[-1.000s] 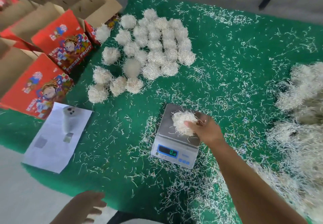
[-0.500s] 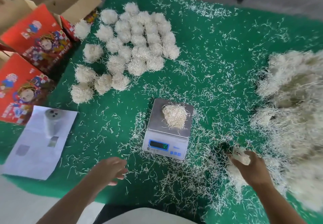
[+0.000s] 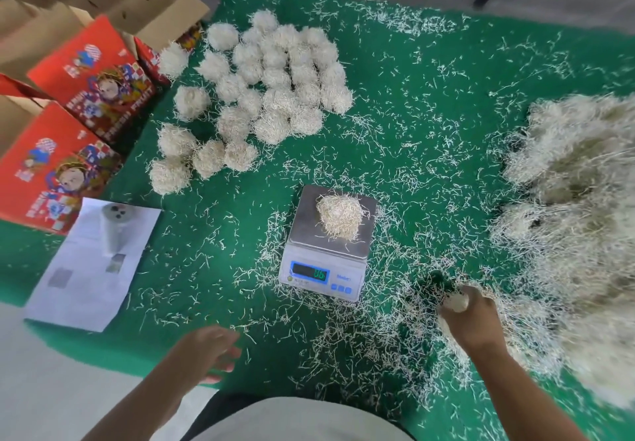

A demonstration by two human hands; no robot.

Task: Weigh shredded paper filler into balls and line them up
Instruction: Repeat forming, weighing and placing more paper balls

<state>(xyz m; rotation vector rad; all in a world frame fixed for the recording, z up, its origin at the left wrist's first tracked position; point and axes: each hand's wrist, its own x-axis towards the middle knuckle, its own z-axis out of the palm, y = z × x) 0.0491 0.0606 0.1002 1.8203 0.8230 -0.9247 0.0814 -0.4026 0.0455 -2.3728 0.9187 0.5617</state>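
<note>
A small scale (image 3: 323, 251) sits near the middle of the green desk (image 3: 429, 124), a bit toward the front edge. A loose clump of shredded paper (image 3: 339, 215) lies on its metal plate, and green numbers glow on the little screen at the front. Many finished paper balls (image 3: 268, 86) lie close together toward the back left corner of the desk, some touching each other in rough rows. A big pile of shredded paper (image 3: 577, 220) covers the right edge of the desk, and thin strips are scattered all over the green top. The right hand (image 3: 472, 320) is down by the front of that pile, to the right of the scale, with its fingers curled around a small tuft of paper (image 3: 455, 301). The left hand (image 3: 209, 351) hangs over the front edge of the desk, fingers apart and loose, holding nothing. A white sheet of paper (image 3: 92, 265) lies at the front left edge, with a pale cup-like thing on it that is too blurry to name. Red boxes (image 3: 79, 114) with cartoon pictures stand along the left edge.
</note>
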